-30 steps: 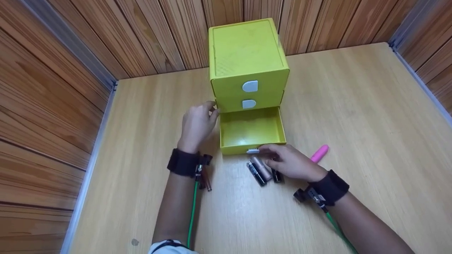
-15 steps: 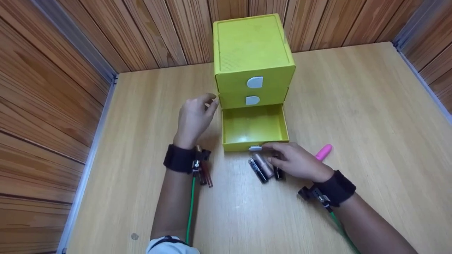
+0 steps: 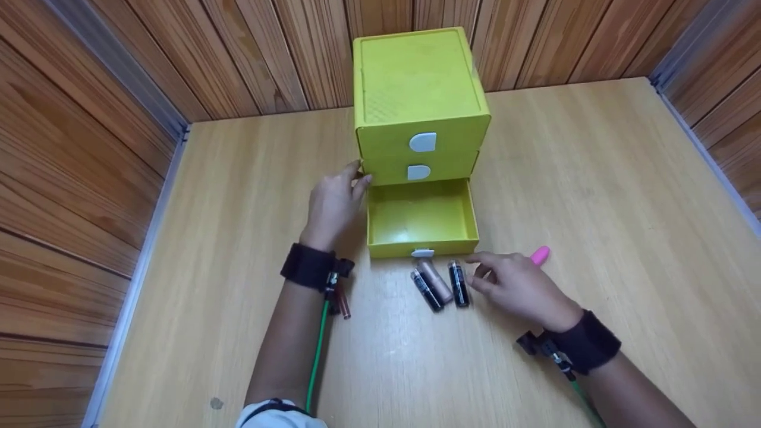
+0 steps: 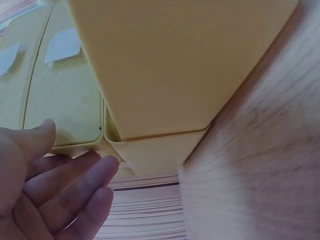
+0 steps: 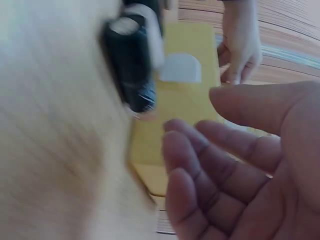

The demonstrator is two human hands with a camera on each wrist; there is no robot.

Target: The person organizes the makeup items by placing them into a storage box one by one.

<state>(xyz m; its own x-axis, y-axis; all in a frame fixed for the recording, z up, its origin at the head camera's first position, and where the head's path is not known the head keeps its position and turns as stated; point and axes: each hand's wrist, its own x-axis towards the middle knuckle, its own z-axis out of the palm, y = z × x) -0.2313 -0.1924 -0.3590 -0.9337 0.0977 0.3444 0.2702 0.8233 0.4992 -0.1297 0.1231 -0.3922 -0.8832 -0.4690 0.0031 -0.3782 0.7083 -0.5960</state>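
A yellow drawer cabinet (image 3: pixel 422 83) stands at the back with its bottom drawer (image 3: pixel 389 250) pulled out; bare floor shows inside. My left hand (image 3: pixel 334 205) is at the cabinet's left front edge, thumb and fingers apart and relaxed in the left wrist view. My right hand (image 3: pixel 523 285) holds nothing, fingers loosely bent, just right of a black tube (image 3: pixel 458 284) that looks like a lipstick. Beside that tube lie a silvery-pink tube (image 3: pixel 436 280) and a second black tube (image 3: pixel 427 291), in front of the drawer's white handle (image 3: pixel 423 253).
A bright pink tube (image 3: pixel 540 255) lies partly hidden behind my right hand. Thin reddish tubes (image 3: pixel 343 302) show beside my left wrist. Wood-panelled walls (image 3: pixel 250 53) bound the table (image 3: pixel 594 178) at the back and sides.
My right hand has let go of the drawer's handle area and moved right and toward me, uncovering the right black tube. The drawer stays out, and my left hand remains by the cabinet.
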